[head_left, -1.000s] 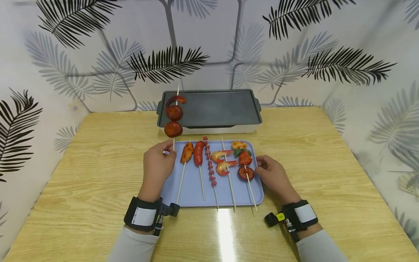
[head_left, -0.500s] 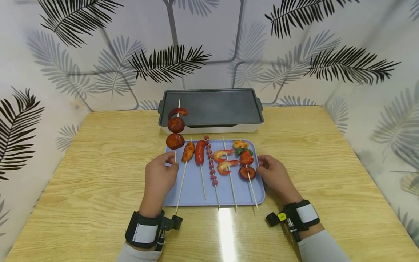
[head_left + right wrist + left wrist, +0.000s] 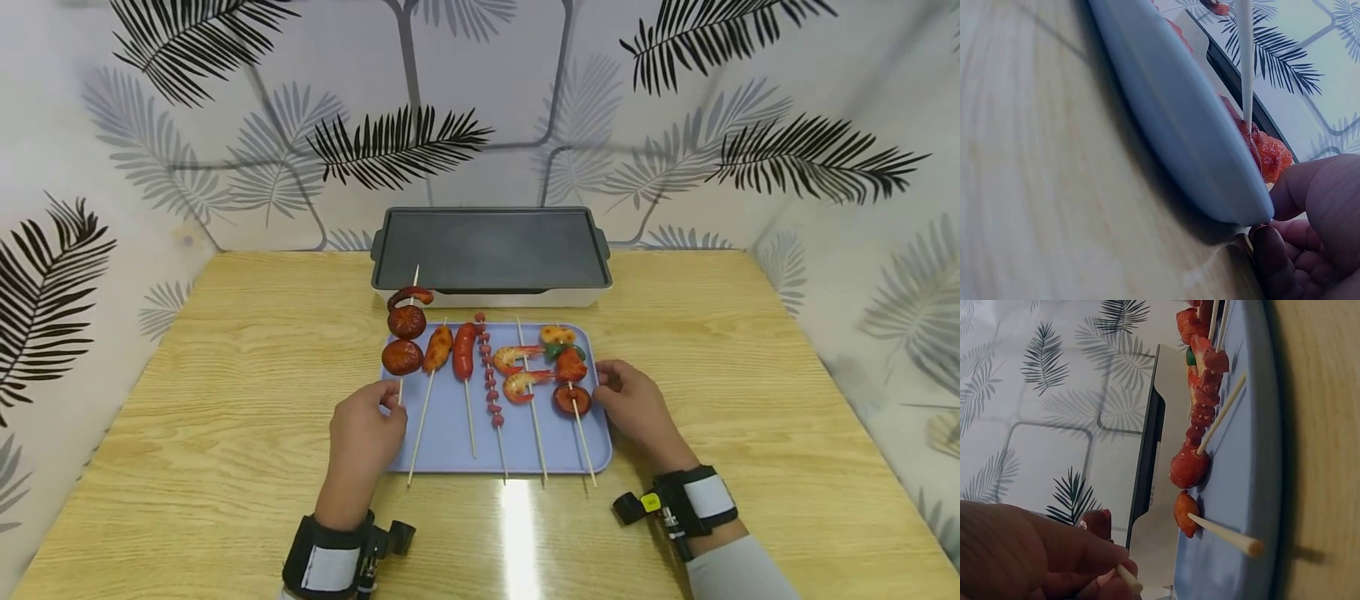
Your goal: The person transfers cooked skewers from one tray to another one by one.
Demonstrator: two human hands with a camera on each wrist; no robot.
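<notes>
My left hand (image 3: 365, 429) pinches the lower stick of a skewer (image 3: 402, 357) with two round brown mushroom-like pieces and a curled, reddish-brown tentacle-like piece on top. The skewer is held upright over the left edge of a blue tray (image 3: 447, 435). In the left wrist view the stick's end (image 3: 1129, 578) pokes out between thumb and fingers. My right hand (image 3: 637, 408) grips the tray's right rim, thumb above and fingers below in the right wrist view. On the tray lie a chicken-like skewer (image 3: 438, 348), a sausage skewer (image 3: 463, 350), a small-bead meat skewer (image 3: 491, 385), a shrimp skewer (image 3: 517, 387) and a mixed skewer (image 3: 571, 365).
Behind the tray stands a dark rectangular griddle (image 3: 491, 250) on a white base, against a leaf-patterned backdrop (image 3: 525, 100). The wooden table (image 3: 225, 400) extends on both sides and in front. Several stick ends overhang the tray's front edge.
My left hand has drawn the mushroom skewer back toward me, from over the griddle's left end to over the tray's left edge. The right hand keeps its grip on the tray.
</notes>
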